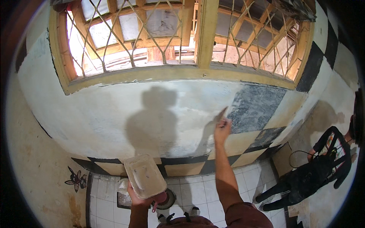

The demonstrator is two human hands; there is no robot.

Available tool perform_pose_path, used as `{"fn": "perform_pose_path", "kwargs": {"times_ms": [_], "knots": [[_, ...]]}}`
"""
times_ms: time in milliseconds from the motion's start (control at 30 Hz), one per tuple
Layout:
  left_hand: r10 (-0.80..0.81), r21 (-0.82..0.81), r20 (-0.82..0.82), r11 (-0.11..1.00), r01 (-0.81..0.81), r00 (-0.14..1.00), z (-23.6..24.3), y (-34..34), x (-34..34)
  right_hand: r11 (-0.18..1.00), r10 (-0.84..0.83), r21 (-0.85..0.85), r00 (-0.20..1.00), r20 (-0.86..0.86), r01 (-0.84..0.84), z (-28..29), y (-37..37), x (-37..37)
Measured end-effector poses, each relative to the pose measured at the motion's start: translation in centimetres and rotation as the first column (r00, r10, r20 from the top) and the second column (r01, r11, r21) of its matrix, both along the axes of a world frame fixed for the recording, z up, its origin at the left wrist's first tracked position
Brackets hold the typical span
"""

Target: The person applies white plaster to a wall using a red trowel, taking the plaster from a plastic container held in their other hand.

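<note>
Head cam: L hand (137, 197)'s got the tray (154, 171), 7 o'clock; R hand (222, 129) grip's pinching smth small, prob a scraper (227, 120), near 4. White coat (114, 110) looks mostly on toward 9; dark patch (258, 106) at 3 isn't covered.

Two bare-handed grips (137, 196) (222, 132), one shallow rectangular beige tray (154, 191) in the left, one small pale tool (227, 120) in the right, two yellow-framed grilled window openings (163, 24) (247, 34) beyond both, one black-clad person (311, 180) rightward

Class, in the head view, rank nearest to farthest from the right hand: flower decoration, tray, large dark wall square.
1. Large dark wall square: just right of the right hand.
2. Tray: lower left, in left hand.
3. Flower decoration: left wall.
</note>
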State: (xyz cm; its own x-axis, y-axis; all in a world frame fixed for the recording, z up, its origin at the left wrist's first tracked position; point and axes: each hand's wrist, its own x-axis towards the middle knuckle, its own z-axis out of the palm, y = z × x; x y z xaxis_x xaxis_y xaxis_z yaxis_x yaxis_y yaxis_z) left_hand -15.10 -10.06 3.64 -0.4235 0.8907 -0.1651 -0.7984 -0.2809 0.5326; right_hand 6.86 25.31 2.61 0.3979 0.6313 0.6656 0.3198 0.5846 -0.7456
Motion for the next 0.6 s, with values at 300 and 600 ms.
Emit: {"fn": "perform_pose_path", "kwargs": {"times_ms": [300,600], "knots": [[-0.003,0.001,0.149,1.0,0.003,0.989,-0.6,0.4,-0.5,0.973,0.029,0.168,0.813,0.581,-0.155,-0.6,-4.7,-6.0],[0.002,-0.03,0.148,1.0,0.002,0.989,1.2,1.0,0.9,0.973,-0.005,0.095,0.392,0.92,-0.211,-7.4,0.4,4.3]]}}
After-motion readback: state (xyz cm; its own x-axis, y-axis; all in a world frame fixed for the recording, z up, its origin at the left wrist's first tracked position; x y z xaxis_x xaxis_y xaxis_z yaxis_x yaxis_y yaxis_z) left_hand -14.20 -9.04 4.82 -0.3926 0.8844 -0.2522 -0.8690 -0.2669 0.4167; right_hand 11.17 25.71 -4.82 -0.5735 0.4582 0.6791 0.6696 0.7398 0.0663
